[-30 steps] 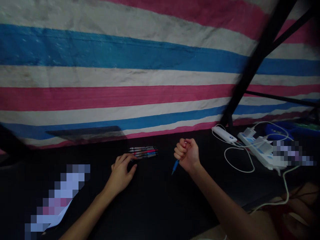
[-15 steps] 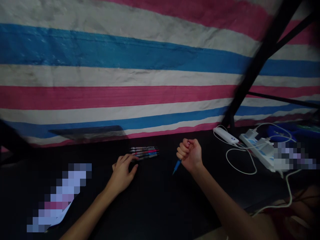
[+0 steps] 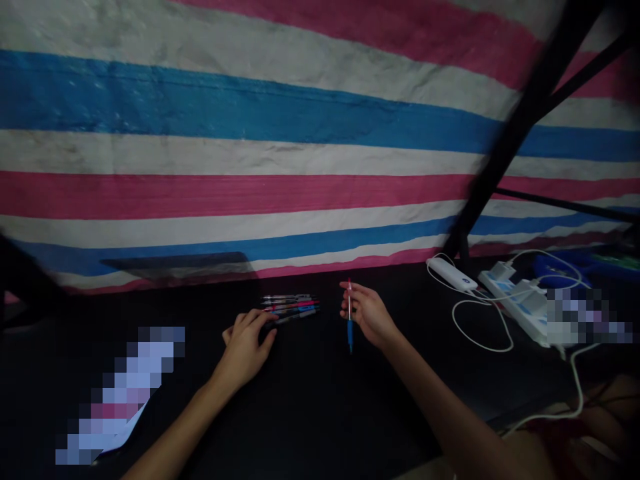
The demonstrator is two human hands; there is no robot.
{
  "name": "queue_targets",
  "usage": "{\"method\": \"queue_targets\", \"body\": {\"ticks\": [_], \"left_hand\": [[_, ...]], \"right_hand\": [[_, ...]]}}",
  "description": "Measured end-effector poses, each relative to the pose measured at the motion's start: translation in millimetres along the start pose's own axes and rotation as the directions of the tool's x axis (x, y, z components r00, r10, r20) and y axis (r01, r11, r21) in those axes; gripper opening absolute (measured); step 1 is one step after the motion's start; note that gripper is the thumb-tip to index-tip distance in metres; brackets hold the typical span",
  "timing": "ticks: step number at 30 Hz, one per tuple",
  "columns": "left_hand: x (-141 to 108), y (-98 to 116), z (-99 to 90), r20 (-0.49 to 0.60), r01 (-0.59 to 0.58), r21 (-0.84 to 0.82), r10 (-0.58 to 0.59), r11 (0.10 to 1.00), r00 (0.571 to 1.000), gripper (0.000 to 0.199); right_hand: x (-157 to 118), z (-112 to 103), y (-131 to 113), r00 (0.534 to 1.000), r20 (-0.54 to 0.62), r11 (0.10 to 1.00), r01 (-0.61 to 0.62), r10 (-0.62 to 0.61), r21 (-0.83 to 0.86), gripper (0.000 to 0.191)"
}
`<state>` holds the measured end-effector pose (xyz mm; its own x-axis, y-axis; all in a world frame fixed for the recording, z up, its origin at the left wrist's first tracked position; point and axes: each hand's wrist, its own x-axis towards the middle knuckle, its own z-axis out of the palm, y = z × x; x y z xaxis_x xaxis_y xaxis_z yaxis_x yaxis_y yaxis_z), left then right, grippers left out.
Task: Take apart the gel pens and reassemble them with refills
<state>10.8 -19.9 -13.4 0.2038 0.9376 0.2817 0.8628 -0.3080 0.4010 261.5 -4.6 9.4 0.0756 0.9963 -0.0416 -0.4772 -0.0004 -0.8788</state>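
My right hand (image 3: 369,313) pinches a pen (image 3: 350,333) between thumb and fingers. The pen stands almost vertical in the picture, with a blue lower part, a clear middle and a reddish top end. My left hand (image 3: 249,339) rests on the dark table, its thumb apart from the slightly bent fingers. Those fingertips touch or cover the left ends of several pens (image 3: 300,309) lying side by side, some clear, others with red, blue or grey parts. What lies under the fingers is hidden.
A white power strip (image 3: 520,303), a white power bank (image 3: 451,273) and loose white cables occupy the right side of the black table (image 3: 310,413). Behind it hangs a striped sheet (image 3: 250,193), with a dark metal frame (image 3: 505,153) at right. A blurred-out pale sheet (image 3: 125,393) lies left.
My right hand has opened from a fist-like grip to a fingertip pinch and shifted slightly left. The pen has turned from slanted to nearly vertical. My left hand has hardly moved.
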Motion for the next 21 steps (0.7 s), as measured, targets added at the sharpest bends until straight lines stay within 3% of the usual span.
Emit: {"method": "queue_targets", "body": {"ticks": [2, 4, 6, 9, 16, 18, 21], "left_hand": [[-0.3, 0.3, -0.9, 0.016, -0.017, -0.010, 0.017, 1.000, 1.000, 0.024], [-0.7, -0.1, -0.6, 0.019, -0.028, -0.020, 0.029, 0.999, 0.999, 0.024], [-1.0, -0.7, 0.2, 0.014, -0.033, -0.029, 0.033, 0.999, 0.999, 0.024], [-1.3, -0.8, 0.4, 0.007, -0.037, -0.031, 0.037, 0.999, 0.999, 0.023], [-0.9, 1.1, -2.3, 0.014, -0.030, -0.029, 0.031, 0.999, 0.999, 0.020], [-0.5, 0.6, -1.8, 0.017, -0.033, -0.035, 0.033, 0.999, 0.999, 0.020], [0.0, -0.7, -0.7, 0.015, -0.037, -0.036, 0.038, 0.999, 0.999, 0.019]], "right_hand": [[4.7, -5.0, 9.4, 0.995, -0.010, 0.963, 0.098, -0.103, -0.250, 0.027], [11.1, -13.3, 17.4, 0.977, 0.003, 0.870, 0.190, -0.212, -0.456, 0.030], [17.1, -22.6, 22.0, 0.948, 0.041, 0.714, 0.266, -0.316, -0.647, 0.024], [22.1, -32.6, 22.7, 0.934, 0.071, 0.499, 0.251, -0.350, -0.829, 0.020], [22.9, -37.7, 24.6, 0.898, 0.120, 0.093, 0.175, -0.423, -0.980, 0.013], [23.9, -39.6, 25.6, 0.882, 0.122, 0.034, 0.154, -0.455, -0.988, 0.013], [25.7, -42.9, 23.8, 0.877, 0.107, 0.032, 0.139, -0.468, -0.990, 0.018]]}}
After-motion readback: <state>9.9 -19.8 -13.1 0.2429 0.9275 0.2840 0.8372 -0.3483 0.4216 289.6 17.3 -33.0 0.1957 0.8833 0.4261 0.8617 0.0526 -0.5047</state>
